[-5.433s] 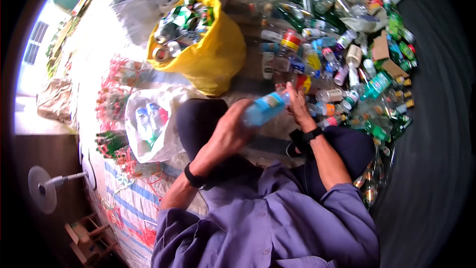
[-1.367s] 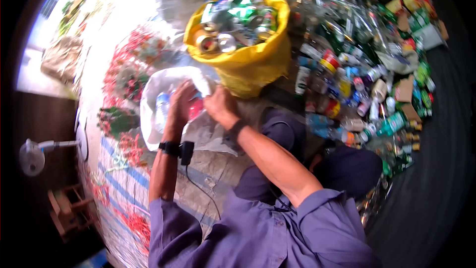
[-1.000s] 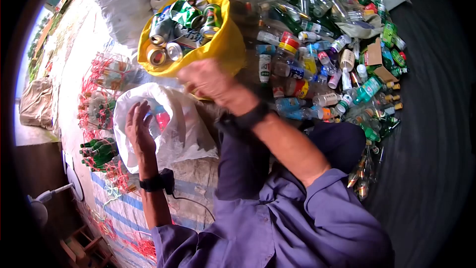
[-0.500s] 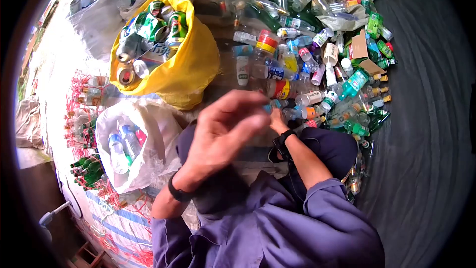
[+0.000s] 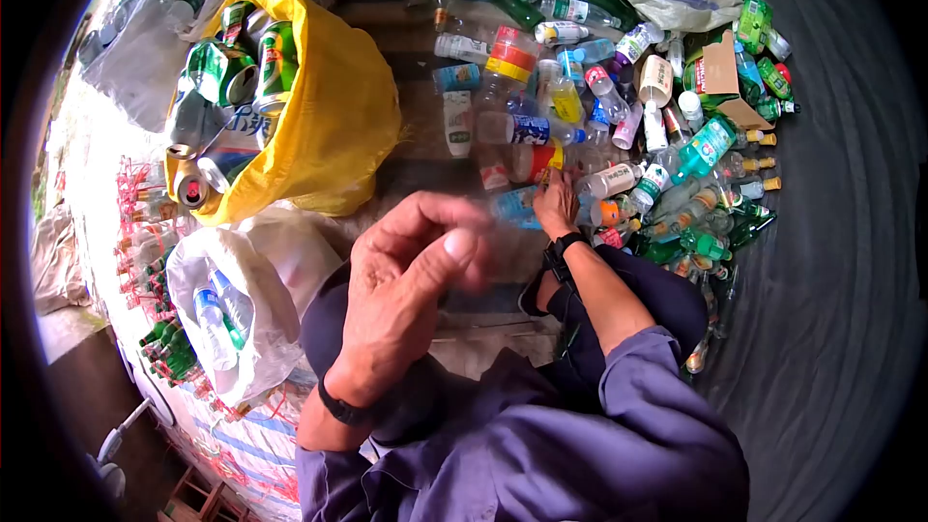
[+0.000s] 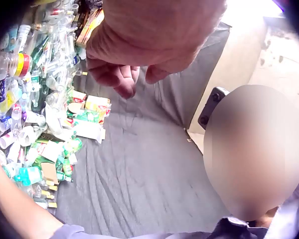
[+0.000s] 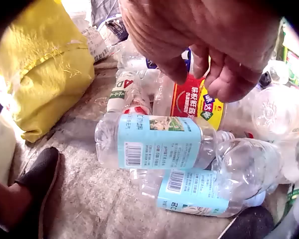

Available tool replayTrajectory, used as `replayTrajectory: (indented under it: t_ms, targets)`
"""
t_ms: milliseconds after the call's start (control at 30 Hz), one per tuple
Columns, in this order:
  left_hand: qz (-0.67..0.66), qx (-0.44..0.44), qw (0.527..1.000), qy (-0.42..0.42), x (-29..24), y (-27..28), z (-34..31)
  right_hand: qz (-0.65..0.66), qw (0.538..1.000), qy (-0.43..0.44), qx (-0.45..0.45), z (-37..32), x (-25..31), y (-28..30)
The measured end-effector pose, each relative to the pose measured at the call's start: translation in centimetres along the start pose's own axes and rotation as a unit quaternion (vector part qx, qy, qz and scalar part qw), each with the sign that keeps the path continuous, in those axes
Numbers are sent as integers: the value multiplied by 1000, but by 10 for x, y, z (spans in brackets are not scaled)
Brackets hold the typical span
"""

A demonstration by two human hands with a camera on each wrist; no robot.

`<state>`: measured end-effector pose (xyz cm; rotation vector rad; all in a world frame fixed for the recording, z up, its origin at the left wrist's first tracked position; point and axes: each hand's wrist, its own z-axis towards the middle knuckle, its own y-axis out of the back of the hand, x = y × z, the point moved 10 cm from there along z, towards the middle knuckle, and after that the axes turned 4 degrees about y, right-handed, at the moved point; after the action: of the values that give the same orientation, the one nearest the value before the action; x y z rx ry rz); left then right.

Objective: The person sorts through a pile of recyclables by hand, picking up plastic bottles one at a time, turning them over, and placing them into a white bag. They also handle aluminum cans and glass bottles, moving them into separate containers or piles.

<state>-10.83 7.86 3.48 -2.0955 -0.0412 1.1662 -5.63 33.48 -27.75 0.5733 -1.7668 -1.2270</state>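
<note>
The left hand [image 5: 391, 285] is released, fingers loosely bent, right of a white sack [image 5: 271, 300]. The right hand [image 5: 556, 205], its fingers relaxed and grasping nothing, is over a red-and-yellow-labelled bottle [image 7: 187, 102], contact unclear; a blue-labelled bottle [image 7: 159, 143] lies just to this hand's left.

A: Colours, pls?
B: Drink-bottle label [image 7: 157, 144] — lt blue w/ blk print; soy-sauce label [image 7: 190, 99] red + yellow.
A: Rest, qk?
B: Can sack [image 5: 333, 106] solid yellow, plastic bag [image 5: 275, 314] white, shirt [image 5: 522, 445] purple — tarp [image 5: 256, 440] white w/ blue stripes.
</note>
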Motion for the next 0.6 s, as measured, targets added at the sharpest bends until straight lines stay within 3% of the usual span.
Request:
replayTrajectory:
  t_ms: [67,100,200,367,467,600]
  targets:
    - [7,-5,1000,2,3,1,0,-11,994,14,-105,11,-10,13]
    - [12,-11,1000,17,4,1,-2,-14,994,12,-104,19,-16,15]
    - [13,-2,1000,21,4,1,-1,-90,994,-3,-56,48,-41,25]
    - [17,13,998,55,11,-2,1,-84,996,-25,24,75,-93,8]
    - [26,18,997,75,12,-3,2,-91,987,-93,92,77,-107,-1]
    - [59,-33,995,69,11,-2,4,-72,995,-56,49,76,-109,-2]
